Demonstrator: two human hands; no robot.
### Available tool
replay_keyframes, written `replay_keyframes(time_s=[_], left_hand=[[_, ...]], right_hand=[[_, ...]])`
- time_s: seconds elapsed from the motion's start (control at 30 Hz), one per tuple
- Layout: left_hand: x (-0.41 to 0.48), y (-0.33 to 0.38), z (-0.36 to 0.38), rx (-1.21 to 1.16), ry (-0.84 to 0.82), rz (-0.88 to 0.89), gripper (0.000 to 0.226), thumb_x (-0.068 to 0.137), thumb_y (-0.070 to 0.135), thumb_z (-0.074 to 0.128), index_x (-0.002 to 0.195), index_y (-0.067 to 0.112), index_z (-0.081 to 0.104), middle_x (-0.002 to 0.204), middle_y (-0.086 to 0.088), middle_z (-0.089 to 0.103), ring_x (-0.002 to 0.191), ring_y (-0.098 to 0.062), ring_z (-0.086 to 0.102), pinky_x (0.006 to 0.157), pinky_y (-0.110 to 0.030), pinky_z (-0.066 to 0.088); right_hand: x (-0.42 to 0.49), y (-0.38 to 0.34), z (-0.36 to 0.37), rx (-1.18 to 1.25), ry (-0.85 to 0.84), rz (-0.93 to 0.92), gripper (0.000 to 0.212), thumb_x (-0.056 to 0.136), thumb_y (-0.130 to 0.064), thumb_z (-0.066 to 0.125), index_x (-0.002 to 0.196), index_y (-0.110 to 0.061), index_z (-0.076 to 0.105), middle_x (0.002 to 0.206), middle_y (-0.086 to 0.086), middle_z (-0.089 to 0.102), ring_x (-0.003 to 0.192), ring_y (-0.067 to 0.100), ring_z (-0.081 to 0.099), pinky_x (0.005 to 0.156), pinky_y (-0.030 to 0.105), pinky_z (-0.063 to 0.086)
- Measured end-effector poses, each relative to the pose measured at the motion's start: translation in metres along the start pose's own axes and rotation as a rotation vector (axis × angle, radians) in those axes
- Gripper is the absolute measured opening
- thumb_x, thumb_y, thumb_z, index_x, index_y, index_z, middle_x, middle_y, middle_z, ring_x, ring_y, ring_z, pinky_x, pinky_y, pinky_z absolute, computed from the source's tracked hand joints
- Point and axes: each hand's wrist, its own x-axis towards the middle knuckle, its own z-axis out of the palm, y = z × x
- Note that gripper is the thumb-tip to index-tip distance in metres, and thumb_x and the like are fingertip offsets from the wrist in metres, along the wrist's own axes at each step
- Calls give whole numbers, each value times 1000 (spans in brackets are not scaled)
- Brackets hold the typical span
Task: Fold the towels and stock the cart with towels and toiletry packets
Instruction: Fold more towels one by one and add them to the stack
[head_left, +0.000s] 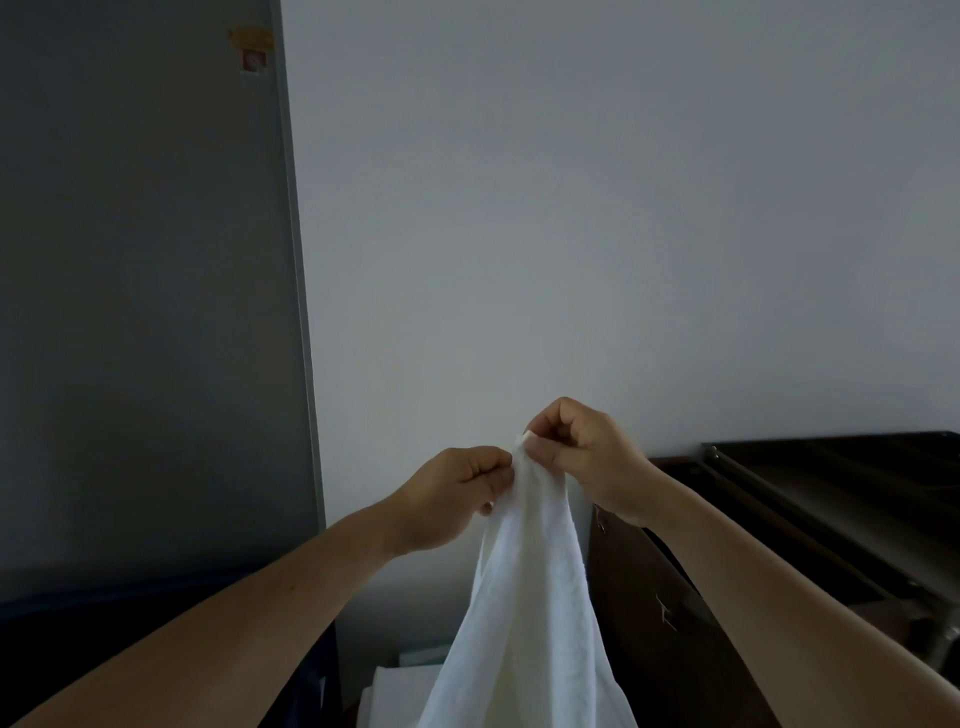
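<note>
At far left, a tall grey door panel (145, 260). Next, left hand (449, 499), fingers curled, pinching the top edge of a soft white terry towel (530, 597). Held up before the pale wall, hanging in long loose folds down past the bottom of view. Just right, right hand (587, 457), likewise pinching that same bunched edge, close beside the left. Further right, dark brown wooden furniture (831, 493). Probably light, limp, not slippery; sags wherever unsupported. Best taken at two top corners, spread apart for a flat fold.
</note>
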Motion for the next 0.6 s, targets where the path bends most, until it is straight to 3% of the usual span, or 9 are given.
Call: replay_keyframes(time_s=[0.07,0.13,0.23,0.33,0.4,0.5,0.6], left_hand=[[1,0,1,48,10,5,25,105,15,45,102,6,67,99,-18,67,84,-29,59,86,-42,51],[4,0,2,136,39,28,22,103,18,46,99,8,65,92,-13,67,75,-14,55,80,-41,51],[7,-1,2,97,130,55,12,98,20,55,108,26,59,85,7,70,69,-4,62,64,-22,51],[8,2,1,60,255,148,37,96,14,58,119,39,44,91,7,70,74,-11,67,66,-21,53],[11,10,-3,69,323,213,31,96,11,56,111,37,50,91,7,69,75,-12,66,68,-23,55],[21,24,-13,58,327,235,25,94,7,57,96,30,67,87,15,69,74,-5,63,67,-14,50],[26,35,-27,45,334,220,18,94,15,60,99,32,65,86,17,66,71,-2,61,64,-14,49]], right_hand=[[0,-3,3,29,-16,-7,11,84,-28,70,81,-38,67,78,-15,67,78,5,61,76,28,53],[1,-4,2,39,-25,-5,10,83,-32,69,86,-41,67,80,-18,66,80,3,61,78,26,53],[7,-6,-6,70,-12,6,25,93,-17,67,111,-34,63,81,-15,64,82,3,62,84,28,51],[18,-20,-14,78,72,-28,31,95,-10,65,117,-31,62,78,-18,62,78,3,59,80,24,49],[28,-36,-17,115,141,-89,35,95,-7,64,116,-34,62,78,-21,60,75,3,56,75,17,48],[42,-63,-23,195,226,-178,36,95,-4,61,113,-34,62,78,-21,60,72,3,55,67,15,48],[54,-84,-28,259,251,-222,29,98,-5,58,112,-30,62,75,-20,59,69,0,56,65,15,47]])
